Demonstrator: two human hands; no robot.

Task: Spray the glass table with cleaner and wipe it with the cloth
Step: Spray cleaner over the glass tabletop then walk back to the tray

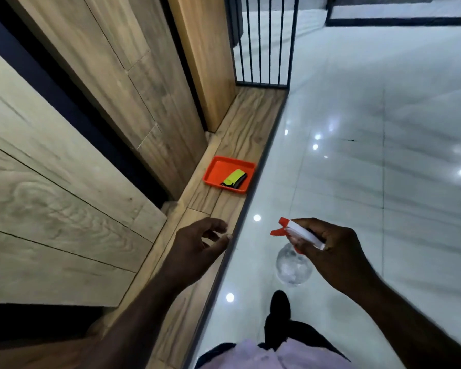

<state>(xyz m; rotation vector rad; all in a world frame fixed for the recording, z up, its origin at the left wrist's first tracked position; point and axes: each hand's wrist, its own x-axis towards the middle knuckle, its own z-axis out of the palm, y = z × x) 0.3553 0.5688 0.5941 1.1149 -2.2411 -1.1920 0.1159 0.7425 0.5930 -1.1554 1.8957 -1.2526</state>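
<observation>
My right hand grips the white and red trigger head of a clear spray bottle, which hangs over the glossy pale floor. My left hand hovers with loosely spread fingers above a low wooden ledge and holds nothing. Further along the ledge sits an orange tray with a folded yellow-green and black cloth inside it. No glass table appears in this view.
Wood-panelled walls run along the left. A black barred railing stands at the ledge's far end. Shiny pale floor tiles spread to the right, reflecting ceiling lights. My dark shoe is below the bottle.
</observation>
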